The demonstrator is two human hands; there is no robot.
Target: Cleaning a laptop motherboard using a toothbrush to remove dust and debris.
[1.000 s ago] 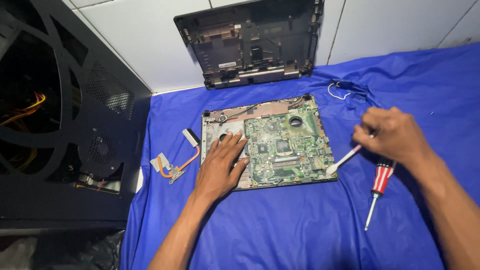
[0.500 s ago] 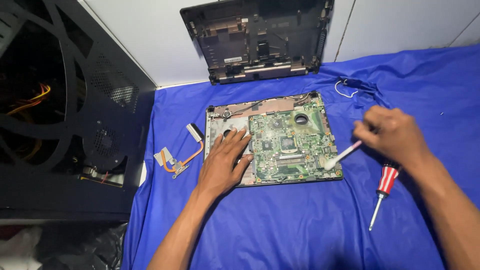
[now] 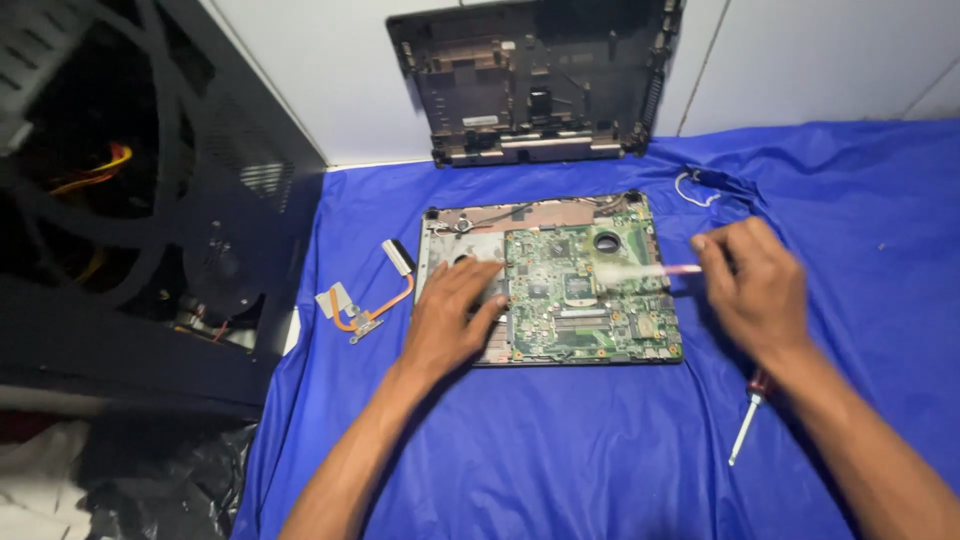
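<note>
A green laptop motherboard (image 3: 585, 300) lies in its grey base frame (image 3: 447, 243) on a blue cloth (image 3: 560, 440). My left hand (image 3: 452, 315) rests flat on the frame's left part, fingers spread and touching the board's left edge. My right hand (image 3: 752, 285) grips a small brush (image 3: 640, 270) with a pinkish handle. Its pale bristles are blurred over the board's upper right, near the round fan hole (image 3: 606, 241).
A red-handled screwdriver (image 3: 748, 422) lies on the cloth under my right forearm. A copper heat pipe (image 3: 365, 300) lies left of the frame. A dark laptop shell (image 3: 535, 80) leans on the white wall. A black computer case (image 3: 130, 210) stands at the left. A white wire (image 3: 692, 187) is near the board's top right.
My right hand has swung the brush from the board's lower right edge up onto its upper right area. The left hand has stayed on the frame.
</note>
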